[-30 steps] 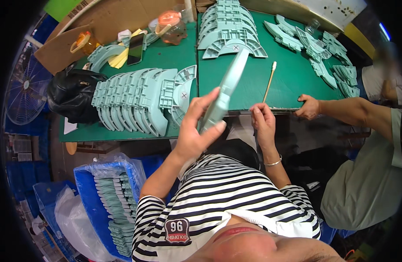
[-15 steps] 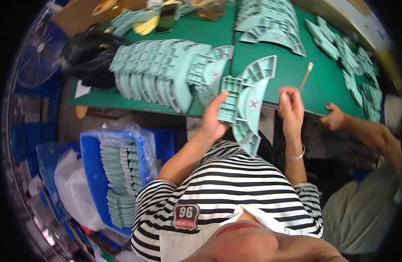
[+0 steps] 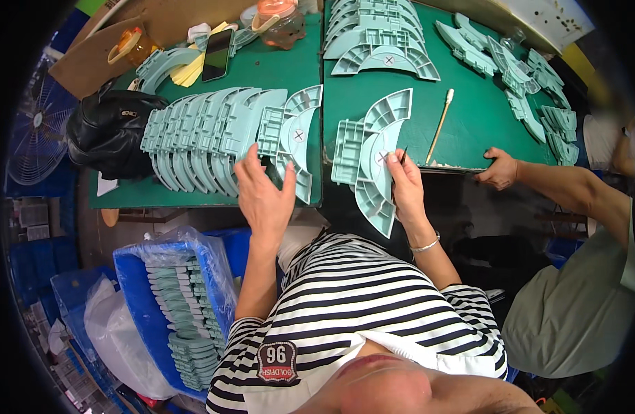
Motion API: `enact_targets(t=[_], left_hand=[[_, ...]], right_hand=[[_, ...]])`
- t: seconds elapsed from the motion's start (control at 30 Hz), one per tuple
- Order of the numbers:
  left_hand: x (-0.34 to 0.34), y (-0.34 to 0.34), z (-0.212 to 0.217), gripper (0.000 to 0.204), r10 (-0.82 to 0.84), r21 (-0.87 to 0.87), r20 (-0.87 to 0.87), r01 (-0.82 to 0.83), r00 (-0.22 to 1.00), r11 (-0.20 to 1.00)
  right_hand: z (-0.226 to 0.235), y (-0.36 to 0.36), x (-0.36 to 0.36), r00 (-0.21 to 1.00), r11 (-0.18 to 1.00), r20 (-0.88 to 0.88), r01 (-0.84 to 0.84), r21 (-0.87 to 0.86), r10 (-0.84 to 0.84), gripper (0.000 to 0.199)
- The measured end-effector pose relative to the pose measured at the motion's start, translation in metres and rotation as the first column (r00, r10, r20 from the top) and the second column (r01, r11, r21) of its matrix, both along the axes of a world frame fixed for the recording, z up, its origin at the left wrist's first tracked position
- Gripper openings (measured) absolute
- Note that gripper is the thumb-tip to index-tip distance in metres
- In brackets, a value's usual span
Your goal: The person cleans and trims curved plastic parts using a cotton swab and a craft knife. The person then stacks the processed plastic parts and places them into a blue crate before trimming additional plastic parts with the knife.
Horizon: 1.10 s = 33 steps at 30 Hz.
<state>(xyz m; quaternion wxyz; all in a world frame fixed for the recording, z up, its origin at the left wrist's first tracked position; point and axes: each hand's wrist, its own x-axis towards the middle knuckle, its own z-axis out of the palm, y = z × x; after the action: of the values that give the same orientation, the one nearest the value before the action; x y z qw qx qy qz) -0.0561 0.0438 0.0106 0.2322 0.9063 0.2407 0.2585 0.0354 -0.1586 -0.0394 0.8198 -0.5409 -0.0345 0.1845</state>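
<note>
In my right hand (image 3: 408, 190), thumb and fingers pinch the edge of a curved pale-green plastic part (image 3: 374, 162), which has ribbed ends, a latticed block and a cross mark at its middle. The part is held at the table's front edge. A small dark pointed tip shows by those fingertips; I cannot make out what it is. My left hand (image 3: 266, 200) is open, fingers spread, beside the nearest part (image 3: 299, 134) of a long row of like parts (image 3: 207, 138). Whether its fingertips touch that row I cannot tell.
A cotton swab (image 3: 440, 127) lies on the green table (image 3: 373, 79). More parts (image 3: 379, 62) stand at the back, others (image 3: 514, 76) lie loose at right. A black bag (image 3: 114, 131), phone (image 3: 218, 54) and blue crate (image 3: 141, 303) are leftward. Another person's hand (image 3: 500, 169) rests at the table edge.
The plastic part has passed from my left hand to my right. My left hand has let go and moved left to the row, fingers opening. The whole view has shifted.
</note>
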Motion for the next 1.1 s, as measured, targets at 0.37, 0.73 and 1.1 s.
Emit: enact_targets(t=[0.37, 0.73, 1.1], left_hand=[[0.008, -0.009, -0.04, 0.075, -0.062, -0.062, -0.027, 0.06, 0.998, 0.996], [-0.002, -0.002, -0.046, 0.065, 0.015, 0.206, -0.046, -0.005, 0.999, 0.978], [-0.002, -0.008, -0.017, 0.055, 0.031, 0.398, 0.045, -0.046, 0.998, 0.916]], right_hand=[[-0.002, -0.002, 0.006, 0.987, 0.99, -0.109, -0.105, 0.092, 0.115, 0.016], [-0.002, -0.001, 0.001, 0.986, 0.986, -0.096, -0.124, 0.11, 0.135, 0.016], [0.002, 0.003, 0.005, 0.988, 0.99, -0.096, -0.115, 0.084, 0.123, 0.018]])
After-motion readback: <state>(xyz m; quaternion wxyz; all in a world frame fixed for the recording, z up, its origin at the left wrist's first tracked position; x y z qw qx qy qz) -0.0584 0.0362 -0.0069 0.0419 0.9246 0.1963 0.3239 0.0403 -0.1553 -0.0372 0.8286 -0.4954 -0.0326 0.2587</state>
